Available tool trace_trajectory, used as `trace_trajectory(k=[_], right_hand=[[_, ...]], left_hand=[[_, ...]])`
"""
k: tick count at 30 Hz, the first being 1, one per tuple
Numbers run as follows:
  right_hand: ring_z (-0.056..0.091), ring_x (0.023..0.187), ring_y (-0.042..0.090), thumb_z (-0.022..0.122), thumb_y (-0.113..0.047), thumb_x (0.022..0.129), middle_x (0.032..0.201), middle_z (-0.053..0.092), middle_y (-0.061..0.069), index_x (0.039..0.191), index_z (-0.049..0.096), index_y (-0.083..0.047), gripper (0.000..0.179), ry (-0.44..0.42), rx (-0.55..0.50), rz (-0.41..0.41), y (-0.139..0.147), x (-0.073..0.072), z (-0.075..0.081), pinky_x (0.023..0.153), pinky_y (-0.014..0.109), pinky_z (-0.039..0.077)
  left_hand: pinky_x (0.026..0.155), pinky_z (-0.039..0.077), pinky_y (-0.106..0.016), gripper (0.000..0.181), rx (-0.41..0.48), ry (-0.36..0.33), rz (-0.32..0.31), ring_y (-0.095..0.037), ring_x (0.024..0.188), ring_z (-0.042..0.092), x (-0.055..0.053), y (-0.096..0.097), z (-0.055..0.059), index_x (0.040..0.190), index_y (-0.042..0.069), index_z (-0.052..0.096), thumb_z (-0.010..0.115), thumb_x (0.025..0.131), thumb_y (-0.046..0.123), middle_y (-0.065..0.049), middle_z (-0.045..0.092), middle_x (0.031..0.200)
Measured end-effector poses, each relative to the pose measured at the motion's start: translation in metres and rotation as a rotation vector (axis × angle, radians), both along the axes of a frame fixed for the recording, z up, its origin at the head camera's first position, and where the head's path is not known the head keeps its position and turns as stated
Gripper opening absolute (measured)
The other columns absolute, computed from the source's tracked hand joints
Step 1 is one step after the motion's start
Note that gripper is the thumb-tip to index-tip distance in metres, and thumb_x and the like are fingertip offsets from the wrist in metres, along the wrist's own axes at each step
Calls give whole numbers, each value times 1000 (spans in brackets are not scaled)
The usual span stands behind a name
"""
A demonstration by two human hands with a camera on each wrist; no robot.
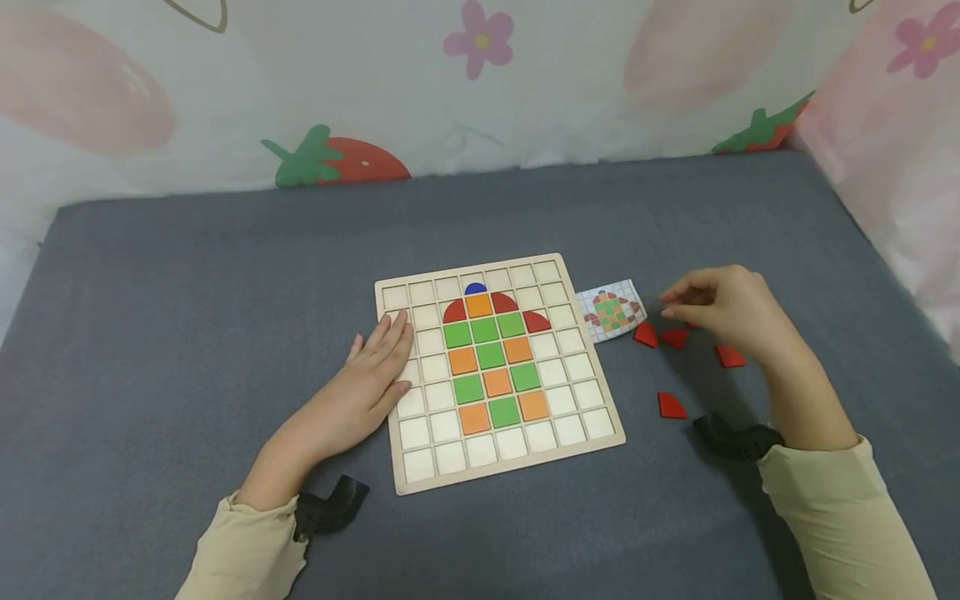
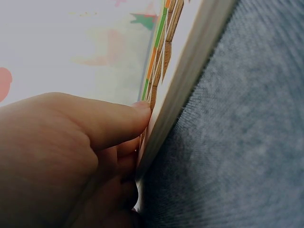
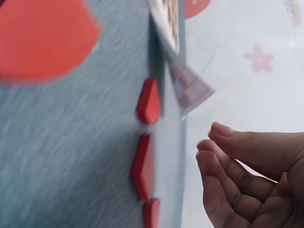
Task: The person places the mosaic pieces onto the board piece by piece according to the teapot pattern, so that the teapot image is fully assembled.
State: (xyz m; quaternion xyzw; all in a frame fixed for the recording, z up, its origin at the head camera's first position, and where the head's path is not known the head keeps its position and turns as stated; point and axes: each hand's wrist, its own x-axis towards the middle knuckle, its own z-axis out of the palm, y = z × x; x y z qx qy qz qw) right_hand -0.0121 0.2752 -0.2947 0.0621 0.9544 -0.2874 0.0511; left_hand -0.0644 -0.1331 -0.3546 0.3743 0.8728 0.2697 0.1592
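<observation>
The wooden grid board (image 1: pixel 480 451) holds green and orange squares, red quarter-round pieces (image 1: pixel 504 302) and a blue half-round piece (image 1: pixel 476 288). My left hand (image 1: pixel 367 375) rests on its left edge, fingers straight across the rim; the left wrist view shows the thumb (image 2: pixel 121 122) touching the board's edge. Over the table to the right hovers my right hand (image 1: pixel 731 304), fingers bent and thumb near the fingertips. In the right wrist view, nothing shows between that thumb and the fingers (image 3: pixel 223 183). Several loose red quarter-round pieces (image 1: pixel 672 406) lie below and beside it.
A small printed pattern card (image 1: pixel 630 293) sticks out at the board's right side, its outer end curling up. Grey cloth (image 1: pixel 187 333) covers the table. Behind it hangs a curtain (image 1: pixel 555 92) printed with strawberries and flowers.
</observation>
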Motion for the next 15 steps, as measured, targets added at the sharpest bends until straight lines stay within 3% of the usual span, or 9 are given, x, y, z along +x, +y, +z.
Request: trace_trajectory(k=[10, 15], right_hand=[[64, 75, 14, 73, -9, 81, 85, 71, 6, 95, 72, -3, 15, -78, 63, 89, 11, 0, -8, 74, 36, 45], [63, 75, 14, 76, -8, 78, 83, 71, 2, 93, 73, -4, 16, -107, 89, 115, 14, 2, -9, 71, 34, 46]], left_hand=[[111, 5, -57, 57, 3, 5, 4, -30, 143, -2, 1, 0, 0, 147, -5, 18, 44, 100, 13, -17, 5, 156], [110, 5, -57, 57, 3, 2, 1, -30, 143, -2, 0, 0, 0, 147, -5, 18, 44, 100, 13, -18, 5, 156]])
